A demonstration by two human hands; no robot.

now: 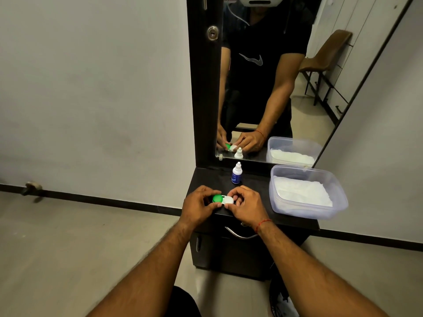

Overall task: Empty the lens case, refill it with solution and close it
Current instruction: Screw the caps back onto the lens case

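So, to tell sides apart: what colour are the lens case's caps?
Head view: left cap green, right cap white.

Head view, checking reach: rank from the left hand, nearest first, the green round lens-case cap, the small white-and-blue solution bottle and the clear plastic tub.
1. Green round lens-case cap: in the left hand's fingertips.
2. Small white-and-blue solution bottle: upright, behind, rightward.
3. Clear plastic tub: far right.

Head-worn camera looks forward and down onto the nearby cabinet and mirror.
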